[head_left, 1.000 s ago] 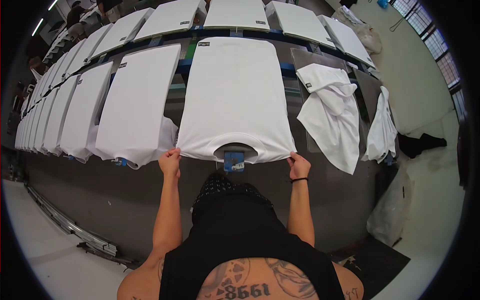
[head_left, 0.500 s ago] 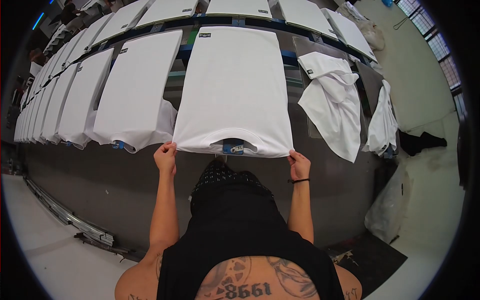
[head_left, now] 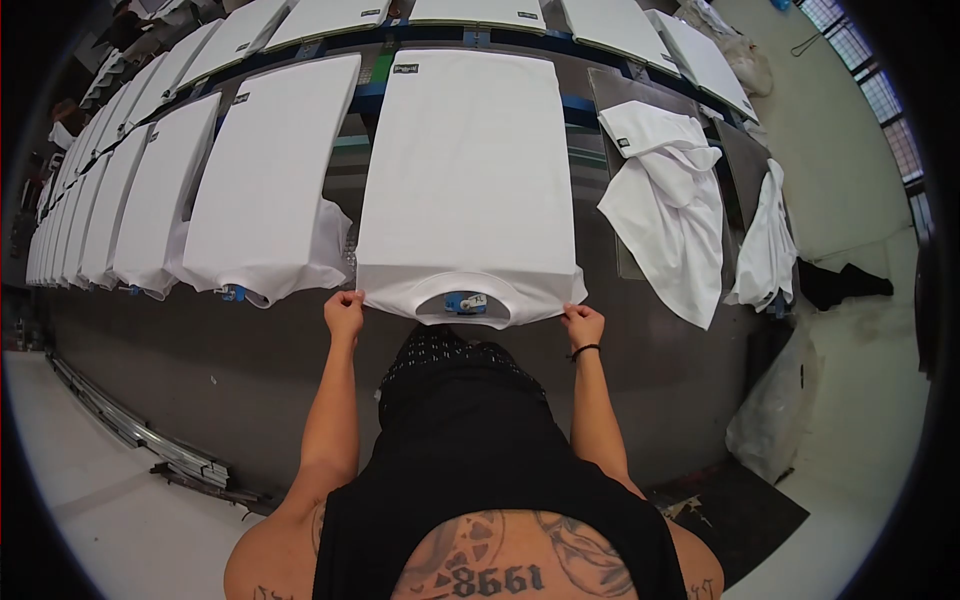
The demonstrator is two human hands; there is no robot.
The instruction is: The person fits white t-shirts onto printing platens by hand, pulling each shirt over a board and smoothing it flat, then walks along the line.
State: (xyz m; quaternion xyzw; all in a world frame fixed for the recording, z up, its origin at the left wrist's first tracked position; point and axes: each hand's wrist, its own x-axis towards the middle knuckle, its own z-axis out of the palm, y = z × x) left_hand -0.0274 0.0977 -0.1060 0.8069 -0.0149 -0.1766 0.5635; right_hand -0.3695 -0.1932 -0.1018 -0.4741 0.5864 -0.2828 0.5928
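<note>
A white T-shirt [head_left: 465, 165] is stretched over a flat board in front of me, its neckline toward my body. Inside the collar shows a blue neck label [head_left: 466, 303] with a small pale tag. At the shirt's near left corner, my left hand [head_left: 344, 316] pinches the fabric between thumb and fingers. My right hand [head_left: 582, 326], with a dark band on the wrist, pinches the near right corner. The shoulder edge hangs below the board's end between both hands. A small dark printed mark [head_left: 405, 69] sits at the shirt's far left corner.
To the left, several boards carry white shirts [head_left: 270, 170] in a row. On the right, a crumpled white shirt [head_left: 665, 190] hangs over a grey board [head_left: 632, 262], with another bunched shirt [head_left: 767, 245] beyond. A second row of boards [head_left: 475, 10] runs behind a blue rail.
Both hands have moved slightly inward and the right one a little lower. The shirt's near edge has folded down over the board's end, and the collar opening shows wider.
</note>
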